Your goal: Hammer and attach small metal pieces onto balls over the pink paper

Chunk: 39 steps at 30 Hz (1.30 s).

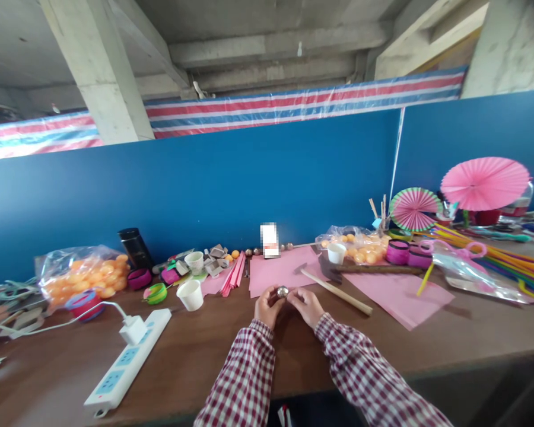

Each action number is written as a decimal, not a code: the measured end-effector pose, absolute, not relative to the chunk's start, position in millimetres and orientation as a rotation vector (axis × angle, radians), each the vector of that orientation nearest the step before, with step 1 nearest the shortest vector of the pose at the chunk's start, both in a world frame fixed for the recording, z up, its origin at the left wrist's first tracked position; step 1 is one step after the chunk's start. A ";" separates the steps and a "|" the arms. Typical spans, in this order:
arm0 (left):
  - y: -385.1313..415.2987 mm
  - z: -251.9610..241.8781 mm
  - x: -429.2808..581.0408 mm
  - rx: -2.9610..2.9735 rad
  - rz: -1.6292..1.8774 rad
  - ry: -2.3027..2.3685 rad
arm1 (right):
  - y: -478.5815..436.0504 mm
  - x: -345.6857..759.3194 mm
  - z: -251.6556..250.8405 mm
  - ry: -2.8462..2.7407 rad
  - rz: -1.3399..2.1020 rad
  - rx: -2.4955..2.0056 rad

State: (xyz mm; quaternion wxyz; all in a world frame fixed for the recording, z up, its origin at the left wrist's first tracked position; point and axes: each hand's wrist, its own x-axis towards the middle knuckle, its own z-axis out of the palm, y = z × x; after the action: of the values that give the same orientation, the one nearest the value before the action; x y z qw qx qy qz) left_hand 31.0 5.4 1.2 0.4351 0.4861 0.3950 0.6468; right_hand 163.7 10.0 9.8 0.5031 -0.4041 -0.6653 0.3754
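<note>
A small shiny silver metal ball (282, 291) sits between my two hands, above the near edge of a pink paper sheet (278, 270). My left hand (267, 305) grips it from the left, with thumb and fingers closed around that side. From the right, the closed fingertips of my right hand (308, 305) meet the ball. Several similar metal balls (289, 245) lie in a row at the back, by the blue panel. Just right of my right hand rests a hammer with a pale wooden handle (340, 293).
A white power strip (129, 362) with a plugged-in charger (133, 330) lies at left. White paper cups (190, 295), a bag of orange balls (89, 276) and a black bottle (134, 248) stand behind. Pink scissors (465, 252), paper fans (485, 184) and coloured sticks (498, 261) are right.
</note>
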 end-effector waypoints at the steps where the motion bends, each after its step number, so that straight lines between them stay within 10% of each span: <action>1: 5.2 1.4 31.1 1.212 1.611 0.980 | 10.6 163.8 9.6 -1.609 0.916 -0.967; 39: -6.4 11.1 32.2 1.324 1.572 1.063 | 8.0 170.0 20.8 -1.455 1.297 -0.873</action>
State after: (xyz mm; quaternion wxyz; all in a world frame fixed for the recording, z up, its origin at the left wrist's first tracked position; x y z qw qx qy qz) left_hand 32.2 -6.4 11.1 0.4019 0.5238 0.4208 0.6221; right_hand 170.0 8.0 20.8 0.4820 -0.3583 -0.5968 0.5321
